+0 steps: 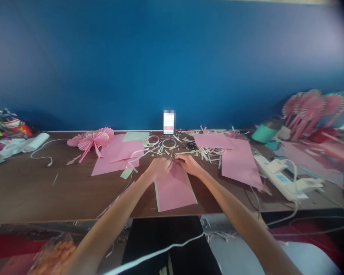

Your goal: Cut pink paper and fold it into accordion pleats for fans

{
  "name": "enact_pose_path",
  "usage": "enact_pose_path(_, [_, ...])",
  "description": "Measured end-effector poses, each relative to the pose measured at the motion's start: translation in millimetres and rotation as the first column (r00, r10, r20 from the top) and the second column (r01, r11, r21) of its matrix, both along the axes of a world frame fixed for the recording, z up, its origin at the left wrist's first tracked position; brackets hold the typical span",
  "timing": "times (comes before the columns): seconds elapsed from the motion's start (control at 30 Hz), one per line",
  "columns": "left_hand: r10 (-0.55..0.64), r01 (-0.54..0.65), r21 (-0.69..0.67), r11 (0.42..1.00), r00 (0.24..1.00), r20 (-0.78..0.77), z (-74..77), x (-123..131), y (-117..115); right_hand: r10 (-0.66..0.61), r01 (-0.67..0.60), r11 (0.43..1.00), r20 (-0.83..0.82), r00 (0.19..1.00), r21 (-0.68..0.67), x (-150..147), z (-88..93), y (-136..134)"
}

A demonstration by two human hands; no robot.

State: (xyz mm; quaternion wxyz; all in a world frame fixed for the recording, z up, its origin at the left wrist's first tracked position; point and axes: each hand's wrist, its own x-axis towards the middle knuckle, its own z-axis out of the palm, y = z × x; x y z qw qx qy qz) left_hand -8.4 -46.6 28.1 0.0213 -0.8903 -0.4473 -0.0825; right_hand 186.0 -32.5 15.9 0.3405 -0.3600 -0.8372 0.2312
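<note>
A pink sheet of paper (176, 191) lies in front of me, with pale strips along its left and right sides. My left hand (161, 167) rests over its far left part, fingers curled closed at the far edge. From the other side my right hand (188, 164) pinches that same edge, thumb and fingers together. The two hands nearly meet, and they hide the far edge of the paper. Just beyond them lie rolls of tape (169, 144) among scattered paper trimmings (208, 154).
A phone (169, 123) stands against the blue wall. Pleated pink paper fans (96, 140) and pink sheets (117, 152) lie left; another pink sheet (240, 162) lies right. Further right are a white power strip (278, 179), a teal container (265, 131) and upright fans (306, 107).
</note>
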Motion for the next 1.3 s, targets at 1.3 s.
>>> enact_pose_path(1.3, [-0.04, 0.067, -0.135, 0.989, 0.98, 0.192, 7.7, -24, 10, -0.139, 0.135, 0.989, -0.065, 0.988, -0.062, 31, 0.3, 14])
